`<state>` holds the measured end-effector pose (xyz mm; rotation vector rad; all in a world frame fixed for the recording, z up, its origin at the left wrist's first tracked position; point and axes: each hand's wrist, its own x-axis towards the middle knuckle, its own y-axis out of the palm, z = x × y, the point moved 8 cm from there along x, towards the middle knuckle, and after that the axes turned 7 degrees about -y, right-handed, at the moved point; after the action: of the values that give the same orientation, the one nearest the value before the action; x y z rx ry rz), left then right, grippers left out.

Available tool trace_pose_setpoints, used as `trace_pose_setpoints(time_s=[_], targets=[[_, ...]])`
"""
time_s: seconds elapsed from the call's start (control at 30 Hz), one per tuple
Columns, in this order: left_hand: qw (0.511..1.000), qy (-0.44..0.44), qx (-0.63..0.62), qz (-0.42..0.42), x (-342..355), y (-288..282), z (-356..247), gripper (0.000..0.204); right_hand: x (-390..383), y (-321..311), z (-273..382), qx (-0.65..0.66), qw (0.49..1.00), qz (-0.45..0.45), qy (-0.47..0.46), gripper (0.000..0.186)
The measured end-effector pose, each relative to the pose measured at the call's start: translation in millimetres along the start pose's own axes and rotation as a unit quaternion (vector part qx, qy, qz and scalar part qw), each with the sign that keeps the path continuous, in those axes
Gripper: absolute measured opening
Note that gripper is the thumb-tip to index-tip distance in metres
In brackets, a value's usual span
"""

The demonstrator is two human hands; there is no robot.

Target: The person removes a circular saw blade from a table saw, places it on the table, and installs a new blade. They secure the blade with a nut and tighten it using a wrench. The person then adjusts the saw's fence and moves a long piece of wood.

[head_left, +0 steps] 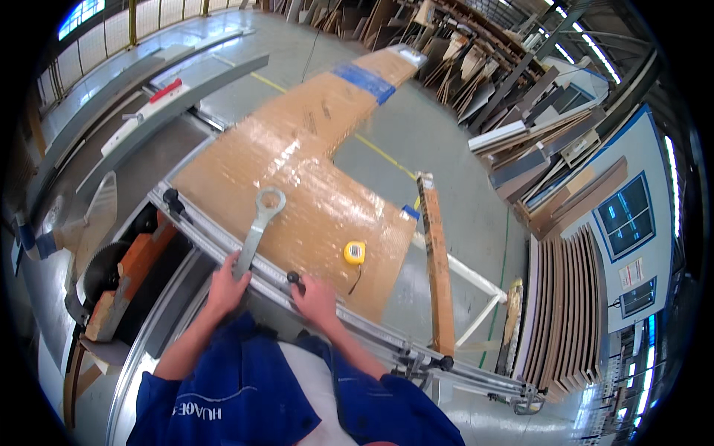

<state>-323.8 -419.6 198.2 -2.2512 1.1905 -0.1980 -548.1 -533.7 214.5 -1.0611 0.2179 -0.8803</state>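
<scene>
My left hand [225, 288] is closed around the handle of a large grey ring spanner [260, 223], whose ring end lies over the brown cardboard sheet [312, 223]. Close to my body, my right hand [317, 299] grips a black knob [293, 277] on the aluminium fence rail [260, 281]; its fingertips are partly hidden. A yellow tape measure [355, 253] rests on the cardboard, beyond my right hand, with a dark strap trailing from it. Another black knob [172, 199] sits at the rail's left end.
At left, a toothed circular saw blade [100, 275] stands beside an orange guard [126, 286]. Beyond it is a fence with a red handle [165, 91]. A long wooden beam [436, 275] lies right of the cardboard. Stacked panels [561, 312] lean farther right.
</scene>
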Motion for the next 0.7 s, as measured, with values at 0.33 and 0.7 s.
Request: trace_pose_setpoints(time_s=[0.33, 0.7], targets=[[1.0, -0.018, 0.007, -0.011, 4, -4, 2, 0.065, -6, 11, -6, -0.003, 0.999, 0.015, 0.032, 0.029], [0.999, 0.008, 0.028, -0.022, -2, -3, -9, 0.063, -12, -2, 2, -0.003, 0.999, 0.026, 0.018, 0.04]])
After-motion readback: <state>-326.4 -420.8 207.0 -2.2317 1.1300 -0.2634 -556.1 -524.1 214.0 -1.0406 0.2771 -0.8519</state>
